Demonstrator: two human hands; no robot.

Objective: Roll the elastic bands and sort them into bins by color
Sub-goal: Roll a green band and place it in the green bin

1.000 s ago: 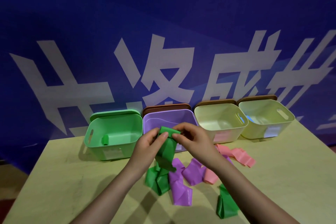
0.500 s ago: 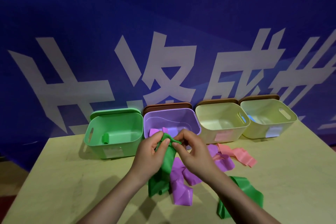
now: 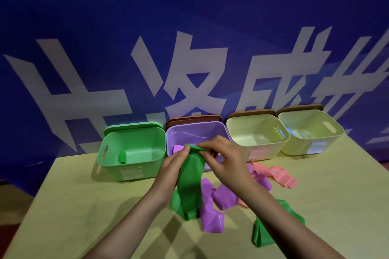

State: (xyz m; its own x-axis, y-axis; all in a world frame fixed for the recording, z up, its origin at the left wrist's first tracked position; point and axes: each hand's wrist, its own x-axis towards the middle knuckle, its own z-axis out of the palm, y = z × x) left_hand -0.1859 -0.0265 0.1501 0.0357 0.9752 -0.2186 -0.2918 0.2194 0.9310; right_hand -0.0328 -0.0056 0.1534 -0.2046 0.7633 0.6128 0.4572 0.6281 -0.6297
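Note:
A long green elastic band (image 3: 190, 183) hangs from my two hands down to the table. My left hand (image 3: 171, 166) and my right hand (image 3: 226, 160) both pinch its top end in front of the purple bin (image 3: 196, 132). The green bin (image 3: 134, 149) at the left holds one rolled green band (image 3: 122, 156). Rolled purple pieces (image 3: 177, 149) show inside the purple bin. Loose purple bands (image 3: 211, 210), pink bands (image 3: 273, 174) and another green band (image 3: 263, 231) lie on the table under my arms.
Two pale yellow bins (image 3: 256, 132) (image 3: 309, 130) stand to the right of the purple one; something blue shows in the far right one. All bins line the back edge of the yellow-green table (image 3: 73, 206), against a blue wall with large white characters.
Both hands have sunk a little with the band's top end. The band now hangs straighter, and the loose purple and green bands below have shifted.

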